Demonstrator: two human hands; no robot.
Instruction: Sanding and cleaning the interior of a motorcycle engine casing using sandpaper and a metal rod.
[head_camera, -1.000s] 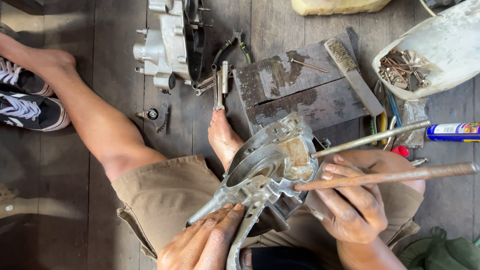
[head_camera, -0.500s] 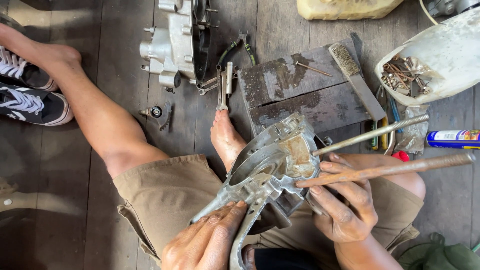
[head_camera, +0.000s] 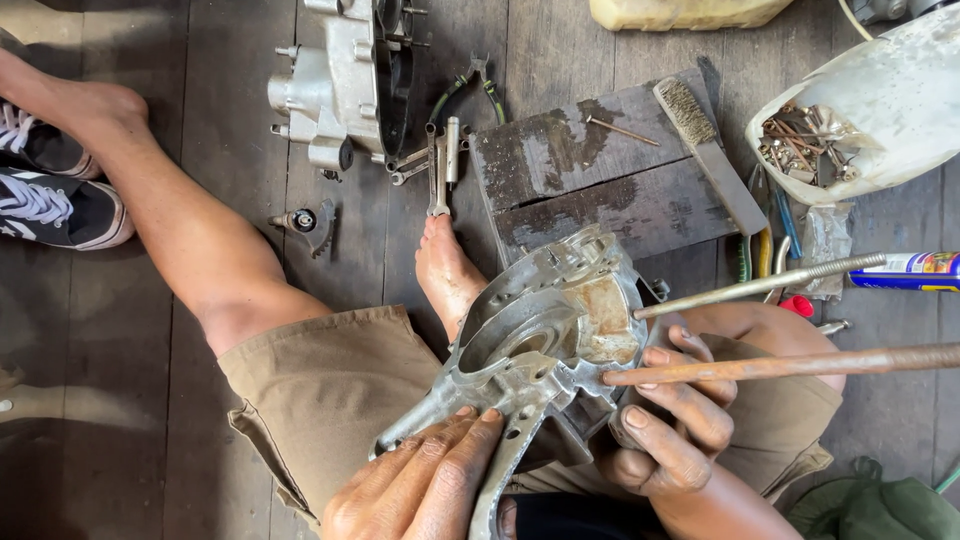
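Note:
A grey aluminium engine casing half (head_camera: 545, 340) rests tilted on my lap, its open side up. My left hand (head_camera: 420, 495) presses flat on its lower edge, fingers spread along a mounting arm. My right hand (head_camera: 670, 430) grips the casing's right side from below, fingers curled. Two long rods stick out to the right of the casing: a grey steel rod (head_camera: 760, 285) above and a rusty brown rod (head_camera: 800, 365) that crosses just over my right fingers. My bare foot (head_camera: 445, 270) lies just left of the casing.
On the plank floor lie a second engine casing (head_camera: 335, 85), wrenches (head_camera: 440, 165), a dark wooden block (head_camera: 600, 180) with a wire brush (head_camera: 705, 150), a white container (head_camera: 890, 100) of bolts, a spray can (head_camera: 910, 270) and shoes (head_camera: 50, 190).
Both hands keep their hold on the casing and it stays on my lap. Only the view shifts a little; the right fingers have moved slightly under the rusty rod.

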